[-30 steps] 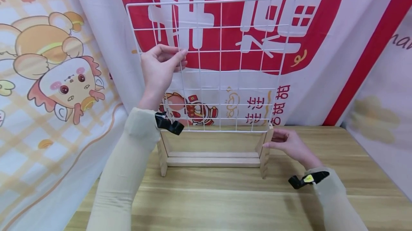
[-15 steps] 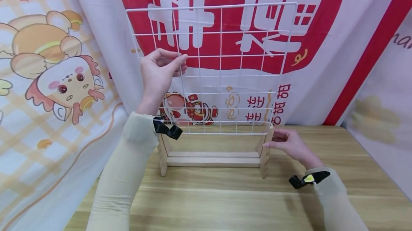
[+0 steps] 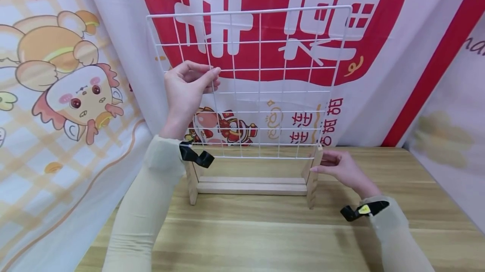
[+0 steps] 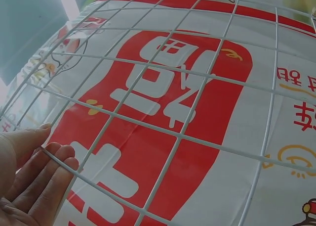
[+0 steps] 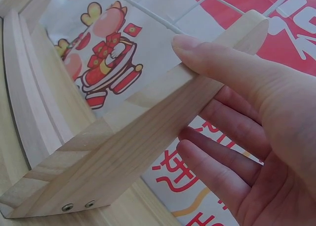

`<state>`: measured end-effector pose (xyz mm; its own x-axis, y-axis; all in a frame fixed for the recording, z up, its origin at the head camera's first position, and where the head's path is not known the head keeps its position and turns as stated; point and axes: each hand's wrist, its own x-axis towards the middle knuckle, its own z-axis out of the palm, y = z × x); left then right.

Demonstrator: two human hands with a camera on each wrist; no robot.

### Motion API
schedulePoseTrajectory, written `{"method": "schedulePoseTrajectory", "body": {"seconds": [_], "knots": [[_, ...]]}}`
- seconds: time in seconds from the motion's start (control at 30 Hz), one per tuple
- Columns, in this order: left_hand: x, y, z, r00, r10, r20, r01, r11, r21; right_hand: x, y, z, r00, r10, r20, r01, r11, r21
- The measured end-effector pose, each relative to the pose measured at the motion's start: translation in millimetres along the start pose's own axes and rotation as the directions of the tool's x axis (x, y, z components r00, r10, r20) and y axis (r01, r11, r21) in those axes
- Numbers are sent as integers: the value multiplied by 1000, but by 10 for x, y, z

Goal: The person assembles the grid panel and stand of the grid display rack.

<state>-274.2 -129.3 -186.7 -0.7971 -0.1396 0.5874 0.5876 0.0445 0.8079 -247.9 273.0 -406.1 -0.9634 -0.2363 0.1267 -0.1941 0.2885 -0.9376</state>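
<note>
A white wire grid panel (image 3: 259,69) stands upright at the middle of the head view, its lower edge between the side posts of a light wooden stand (image 3: 250,188). My left hand (image 3: 185,86) pinches one of the grid's wires on the left side; thumb and fingers meet around it in the left wrist view. At the stand's right post (image 5: 128,132), my right hand (image 3: 342,171) grips the upper part, thumb on the near edge and fingers behind. Two small metal screw heads (image 5: 79,205) show low on that post.
The stand rests on a wood-grain table (image 3: 265,242). Behind it hangs a white cloth with a large red printed patch (image 3: 261,70). A cartoon-printed cloth (image 3: 72,65) covers the left side, and another pale cloth (image 3: 447,129) hangs at the right.
The grid panel has come down, its top edge clearly lower and its bottom edge slightly lower between the posts. My left hand has lowered with it; my right hand keeps its hold.
</note>
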Motion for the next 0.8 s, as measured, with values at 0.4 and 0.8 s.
{"method": "schedulePoseTrajectory", "body": {"seconds": [0.4,0.8], "knots": [[-52,-144,-44,1000,6,28,-6,1000,-16,-17,30,-2,1000,19,0,-19,1000,-15],[-86,-215,-30,999,19,35,-18,1000,-14,-5,6,-15,999,32,-15,-33,998,-44]]}}
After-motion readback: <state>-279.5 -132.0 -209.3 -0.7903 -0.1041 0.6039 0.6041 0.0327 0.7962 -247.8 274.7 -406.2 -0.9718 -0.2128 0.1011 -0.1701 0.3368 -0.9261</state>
